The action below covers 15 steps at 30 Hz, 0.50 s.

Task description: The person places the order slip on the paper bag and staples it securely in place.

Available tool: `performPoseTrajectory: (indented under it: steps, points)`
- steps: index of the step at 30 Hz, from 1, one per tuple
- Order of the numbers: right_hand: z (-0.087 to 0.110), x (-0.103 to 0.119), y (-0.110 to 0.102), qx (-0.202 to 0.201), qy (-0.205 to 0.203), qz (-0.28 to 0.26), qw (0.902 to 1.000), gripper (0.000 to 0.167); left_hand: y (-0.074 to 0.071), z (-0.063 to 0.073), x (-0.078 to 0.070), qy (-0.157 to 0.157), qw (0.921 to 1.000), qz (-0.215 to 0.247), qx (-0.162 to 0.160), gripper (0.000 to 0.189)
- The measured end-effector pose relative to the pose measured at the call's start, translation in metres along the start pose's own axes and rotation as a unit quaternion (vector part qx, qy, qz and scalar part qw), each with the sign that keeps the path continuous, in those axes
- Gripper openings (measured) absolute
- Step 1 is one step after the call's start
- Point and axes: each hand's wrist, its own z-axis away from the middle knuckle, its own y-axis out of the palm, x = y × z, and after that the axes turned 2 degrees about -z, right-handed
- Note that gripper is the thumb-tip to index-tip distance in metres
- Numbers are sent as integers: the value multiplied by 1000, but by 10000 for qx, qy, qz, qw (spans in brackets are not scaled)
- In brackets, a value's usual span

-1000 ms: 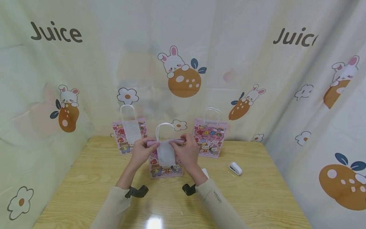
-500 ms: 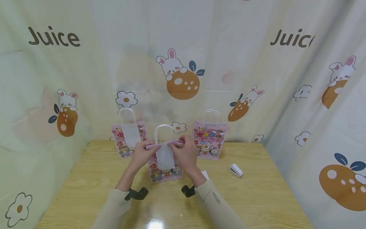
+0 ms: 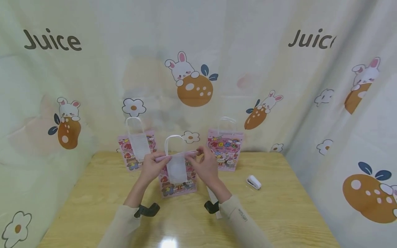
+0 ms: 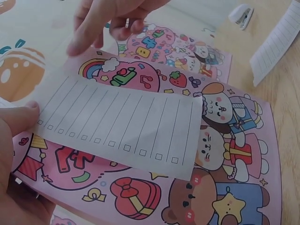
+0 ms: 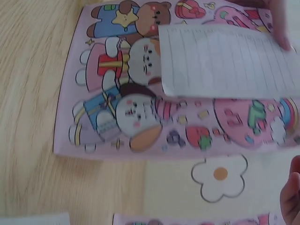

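Observation:
A pink gift bag (image 3: 178, 187) with cartoon animals and white handles stands upright in front of me. Over its front hangs a white lined checklist sheet (image 4: 122, 124), its upper end at the bag's top edge. My left hand (image 3: 152, 168) pinches that edge at the left, the thumb right at the sheet's corner in the left wrist view. My right hand (image 3: 204, 167) is at the edge's right end. Its thumb and loosely bent fingers stand apart in the left wrist view, with nothing between them.
A similar bag (image 3: 152, 140) with a sheet on its front stands back left. Another bag (image 3: 225, 151), showing no sheet, stands back right. A white stapler (image 3: 254, 182) lies on the table (image 3: 266, 213) at the right. Another lined strip (image 4: 276, 42) lies beneath my right wrist.
My right hand has loosened from the bag's top edge and shifted slightly right, uncovering more of the strip under the wrist. My left hand keeps its pinch.

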Motion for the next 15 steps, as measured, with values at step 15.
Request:
performPoseTrajectory:
  steps: [15]
  points:
    - [27,-85,-114,406,1602,904,9821,17,3,-4,39,-126,9998,30,-129,13]
